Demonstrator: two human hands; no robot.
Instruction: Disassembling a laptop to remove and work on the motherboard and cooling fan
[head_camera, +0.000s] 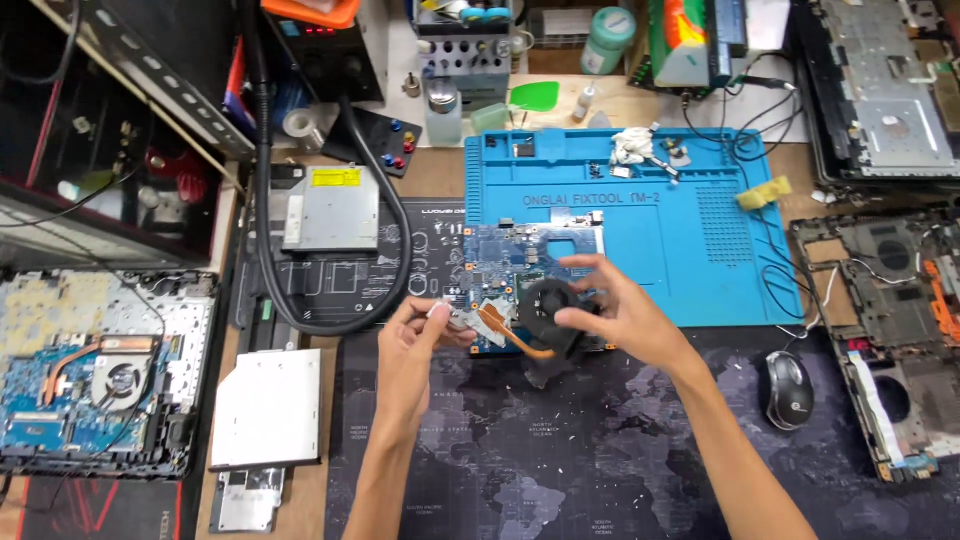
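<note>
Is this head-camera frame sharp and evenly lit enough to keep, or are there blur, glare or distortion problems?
Head view: light is even and soft, shadows faint. The left hand and right hand on the fan look slightly motion-soft. Mild glare on the white drive. Wide-angle bending at the edges; the blue mat is sharp.

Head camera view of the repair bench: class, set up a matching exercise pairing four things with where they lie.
Things:
1. cooling fan with copper heat pipe
2. computer mouse
3. silver optical drive
4. yellow sponge

Places:
A. on the blue repair mat's right part
B. held between the left hand and right hand
C. on the dark map-print mat, right of the right forearm
D. left of the blue repair mat, inside the black hose loop

Pairs: 1-B, 2-C, 3-D, 4-A
</note>
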